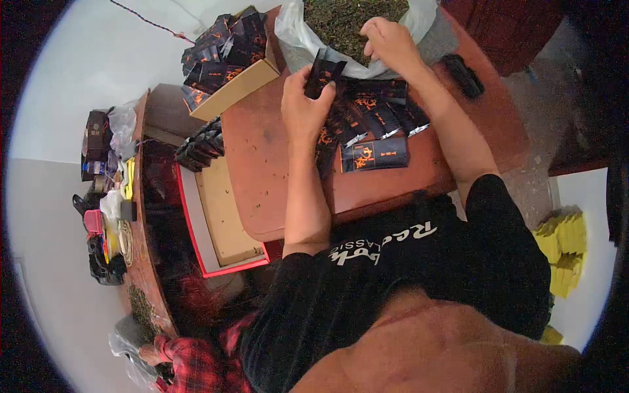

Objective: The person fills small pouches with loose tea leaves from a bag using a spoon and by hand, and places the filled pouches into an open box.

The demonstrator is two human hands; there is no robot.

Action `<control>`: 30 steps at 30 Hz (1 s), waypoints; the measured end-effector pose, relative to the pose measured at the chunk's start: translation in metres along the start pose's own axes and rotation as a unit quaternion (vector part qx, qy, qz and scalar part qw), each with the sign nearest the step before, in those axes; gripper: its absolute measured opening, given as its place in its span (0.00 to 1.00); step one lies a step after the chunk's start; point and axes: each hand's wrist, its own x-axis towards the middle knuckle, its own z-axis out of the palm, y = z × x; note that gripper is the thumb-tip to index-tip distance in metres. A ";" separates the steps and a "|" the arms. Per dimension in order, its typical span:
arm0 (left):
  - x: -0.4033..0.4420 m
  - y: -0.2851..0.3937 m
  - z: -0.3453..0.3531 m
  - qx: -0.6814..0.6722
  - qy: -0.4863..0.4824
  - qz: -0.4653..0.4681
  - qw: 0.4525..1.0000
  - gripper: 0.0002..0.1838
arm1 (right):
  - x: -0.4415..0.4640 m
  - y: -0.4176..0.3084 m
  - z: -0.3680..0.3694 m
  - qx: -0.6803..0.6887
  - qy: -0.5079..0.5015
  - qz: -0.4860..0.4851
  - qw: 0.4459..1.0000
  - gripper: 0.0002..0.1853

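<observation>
My left hand (pixel 303 108) holds a small black pouch (pixel 323 73) upright between thumb and fingers, beside the clear plastic bag (pixel 289 27). Dark, loose dried leaves (pixel 337 27) fill that bag. Over its right side is my right hand (pixel 392 47), its fingers curled together; whatever they hold, if anything, is hidden. Below my hands, several black pouches with orange lettering (pixel 375 156) lie in an overlapping pile on the reddish-brown table (pixel 262 183).
A cardboard box (pixel 239 85) full of black pouches stands at the table's upper left. Lower down is a red-edged tray (pixel 226 223) with more pouches at its far end. A black object (pixel 462 75) lies on the right. Another person's plaid sleeve (pixel 196 360) shows lower left.
</observation>
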 end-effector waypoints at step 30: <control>-0.001 -0.002 0.006 0.027 0.022 0.046 0.998 0.26 | 0.013 -0.005 -0.046 0.337 -0.079 0.126 0.930 0.14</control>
